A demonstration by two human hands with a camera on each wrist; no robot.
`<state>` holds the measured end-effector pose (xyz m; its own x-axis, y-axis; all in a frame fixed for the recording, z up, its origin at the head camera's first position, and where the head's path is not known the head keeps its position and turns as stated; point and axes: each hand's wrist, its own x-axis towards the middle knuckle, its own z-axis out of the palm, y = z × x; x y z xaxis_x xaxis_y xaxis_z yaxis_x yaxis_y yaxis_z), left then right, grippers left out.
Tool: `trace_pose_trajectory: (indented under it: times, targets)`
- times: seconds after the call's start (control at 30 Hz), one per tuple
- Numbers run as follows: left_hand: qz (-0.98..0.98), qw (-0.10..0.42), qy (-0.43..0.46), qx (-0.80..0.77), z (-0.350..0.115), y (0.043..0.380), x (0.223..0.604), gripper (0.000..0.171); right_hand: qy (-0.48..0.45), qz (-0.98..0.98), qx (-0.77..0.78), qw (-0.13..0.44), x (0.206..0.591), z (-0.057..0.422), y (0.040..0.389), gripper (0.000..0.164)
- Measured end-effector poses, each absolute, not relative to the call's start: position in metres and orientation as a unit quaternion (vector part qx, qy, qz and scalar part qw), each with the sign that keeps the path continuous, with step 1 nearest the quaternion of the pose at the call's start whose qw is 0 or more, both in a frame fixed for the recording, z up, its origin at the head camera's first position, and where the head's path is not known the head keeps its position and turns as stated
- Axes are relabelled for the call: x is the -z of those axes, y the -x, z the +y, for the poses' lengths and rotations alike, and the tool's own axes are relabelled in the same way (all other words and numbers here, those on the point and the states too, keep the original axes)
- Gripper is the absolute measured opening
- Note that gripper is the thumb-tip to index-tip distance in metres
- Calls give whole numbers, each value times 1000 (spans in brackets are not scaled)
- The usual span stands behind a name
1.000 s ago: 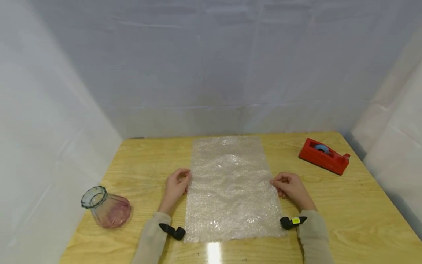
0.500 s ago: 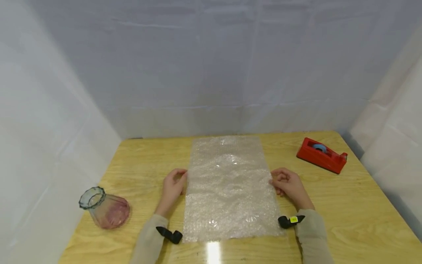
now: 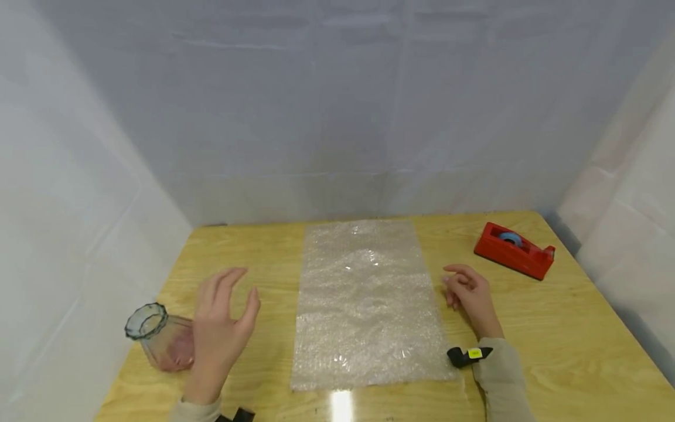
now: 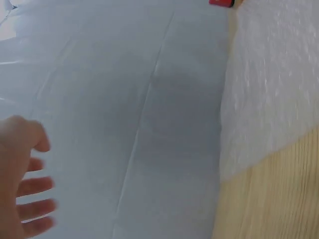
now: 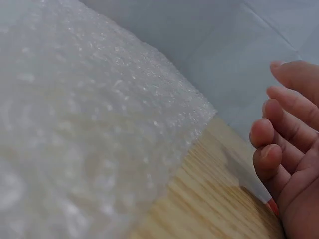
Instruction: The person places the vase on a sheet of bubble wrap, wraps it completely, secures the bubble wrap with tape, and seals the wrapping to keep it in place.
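Note:
A sheet of bubble wrap [image 3: 366, 305] lies flat in the middle of the wooden table. My left hand [image 3: 218, 322] is raised left of the sheet, fingers spread from the thumb, holding nothing. It partly hides a glass vase [image 3: 166, 346], clear at its frilled rim and pink toward the base, which lies tilted on its side. Just beyond the sheet's right edge is my right hand [image 3: 471, 296], its fingers loosely bent and nothing in them. The right wrist view shows the same hand [image 5: 294, 134] apart from the bubble wrap [image 5: 99, 119].
A red tape dispenser [image 3: 514, 252] with a blue-cored roll stands at the back right of the table [image 3: 569, 346]. White sheeting [image 3: 358, 117] hangs behind the table and along both sides.
My left hand has let go of the bubble wrap's left edge and moved left and up, toward the vase. The right hand has come slightly away from the right edge.

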<state>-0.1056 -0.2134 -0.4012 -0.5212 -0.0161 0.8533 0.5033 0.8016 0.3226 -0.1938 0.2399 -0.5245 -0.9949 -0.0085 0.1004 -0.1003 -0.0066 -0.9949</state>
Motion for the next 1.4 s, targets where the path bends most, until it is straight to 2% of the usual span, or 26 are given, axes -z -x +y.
trace_pose_trajectory:
  times: [0.1,0.17,0.23,0.3,0.43,0.63,0.97,1.23,1.4]
  targets:
    - [-773,579,80,246,-224,94,394,43,-28,-704,-708,48,525,239,192,33]
    - [-751,610,25,252,-234,85,395,52,-22,-709,-703,50,526,238,192,31]
    - [-750,608,-26,260,-245,77,401,63,-21,-715,-697,44,527,238,193,31]
    - [-763,583,-65,272,-258,69,410,74,-25,-723,-690,38,528,238,194,31]
    - [-792,502,-133,321,-277,59,427,92,-30,-733,-679,33,529,239,195,30]
    - [-757,366,-228,491,-285,60,433,105,-31,-733,-678,35,528,239,196,29]
    - [-691,336,-318,555,-302,59,446,88,-44,-734,-678,22,529,237,196,29]
    - [-706,407,-302,494,-310,65,451,46,-56,-740,-670,12,505,229,185,29]
    - [-698,376,-298,532,-313,68,454,46,-53,-743,-667,14,505,231,185,28]
